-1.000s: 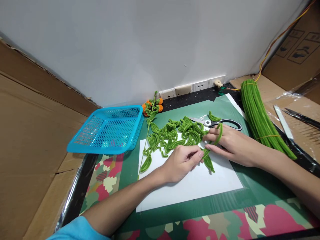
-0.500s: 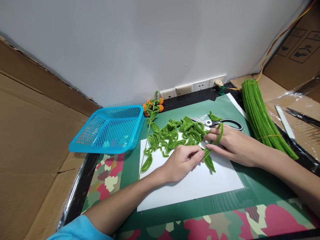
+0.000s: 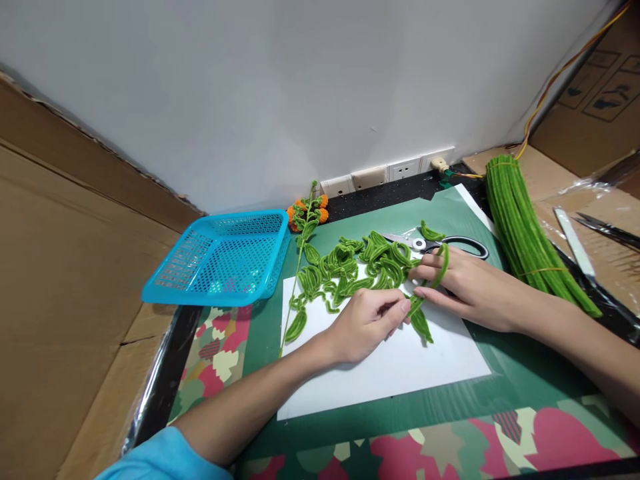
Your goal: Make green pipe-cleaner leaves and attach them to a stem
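My left hand (image 3: 369, 325) is closed, thumb and forefinger pinching a green pipe cleaner leaf piece (image 3: 423, 327) whose looped end hangs down to the right. Facing it, my right hand (image 3: 460, 283) has its thumb and fingers closed on the same piece's pipe cleaner, and a free length (image 3: 445, 267) curls up over the fingers. Just behind both hands lies a heap of bent green pipe cleaner leaves (image 3: 345, 267) on a white sheet of paper (image 3: 380, 380). Scissors (image 3: 417, 245) lie behind my right hand, partly covered by it.
At the left stands a blue perforated basket (image 3: 225, 257). A leafy green stem with orange flowers (image 3: 306, 217) rests beside it. On the right lies a banded bundle of green pipe cleaners (image 3: 530, 233), then tweezers (image 3: 607, 229). Power sockets (image 3: 370, 179) line the wall.
The whole view has shifted very slightly. Both hands keep nearly the same pose and hold on the green pipe cleaner piece.
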Available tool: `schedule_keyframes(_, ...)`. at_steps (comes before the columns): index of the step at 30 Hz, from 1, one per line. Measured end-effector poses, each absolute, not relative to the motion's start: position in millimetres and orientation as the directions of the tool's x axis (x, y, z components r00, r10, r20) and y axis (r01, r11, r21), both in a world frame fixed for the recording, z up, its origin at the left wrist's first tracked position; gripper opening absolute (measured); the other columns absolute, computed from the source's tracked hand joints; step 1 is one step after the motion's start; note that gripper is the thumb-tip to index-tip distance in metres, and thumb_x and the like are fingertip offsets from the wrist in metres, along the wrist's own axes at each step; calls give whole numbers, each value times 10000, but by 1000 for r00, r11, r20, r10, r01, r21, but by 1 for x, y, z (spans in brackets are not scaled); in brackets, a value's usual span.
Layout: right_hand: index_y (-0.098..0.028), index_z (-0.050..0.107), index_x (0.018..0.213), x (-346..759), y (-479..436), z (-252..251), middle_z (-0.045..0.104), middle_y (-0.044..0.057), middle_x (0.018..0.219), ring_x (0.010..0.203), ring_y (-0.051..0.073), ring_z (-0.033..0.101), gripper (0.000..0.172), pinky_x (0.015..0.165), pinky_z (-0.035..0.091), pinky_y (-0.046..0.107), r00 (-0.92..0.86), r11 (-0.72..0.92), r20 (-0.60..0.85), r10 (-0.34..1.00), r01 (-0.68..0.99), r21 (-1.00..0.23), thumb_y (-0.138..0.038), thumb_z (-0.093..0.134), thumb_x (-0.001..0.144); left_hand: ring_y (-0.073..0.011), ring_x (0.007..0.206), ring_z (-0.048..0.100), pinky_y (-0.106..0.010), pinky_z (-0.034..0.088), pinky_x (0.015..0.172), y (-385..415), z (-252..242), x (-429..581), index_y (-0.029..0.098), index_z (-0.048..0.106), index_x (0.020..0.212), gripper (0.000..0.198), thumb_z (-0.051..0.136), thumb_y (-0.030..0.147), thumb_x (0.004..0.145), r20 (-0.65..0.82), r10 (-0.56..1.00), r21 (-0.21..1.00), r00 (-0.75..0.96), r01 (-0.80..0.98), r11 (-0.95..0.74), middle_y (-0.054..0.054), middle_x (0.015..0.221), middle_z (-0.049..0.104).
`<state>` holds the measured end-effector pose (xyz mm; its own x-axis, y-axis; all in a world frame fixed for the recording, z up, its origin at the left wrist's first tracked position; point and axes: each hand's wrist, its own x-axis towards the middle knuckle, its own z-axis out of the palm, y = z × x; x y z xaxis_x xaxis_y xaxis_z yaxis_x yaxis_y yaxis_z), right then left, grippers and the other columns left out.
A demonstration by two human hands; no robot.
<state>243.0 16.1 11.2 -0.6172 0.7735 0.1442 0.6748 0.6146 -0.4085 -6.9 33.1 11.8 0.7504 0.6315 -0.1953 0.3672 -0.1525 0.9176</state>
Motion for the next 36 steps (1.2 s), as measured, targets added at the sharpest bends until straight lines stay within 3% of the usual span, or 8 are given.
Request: schedule_keyframes(36, -204, 697, 1090, 246, 16, 6, 709, 113, 981, 929, 293, 647, 398, 839, 444, 431, -604, 604, 155, 782, 671, -430, -414, 365, 1153, -105, 644, 509, -256, 373, 646, 33, 8, -7, 170, 589, 791, 442, 492, 443, 1126, -194, 624, 929, 757, 346, -130, 34, 692, 569)
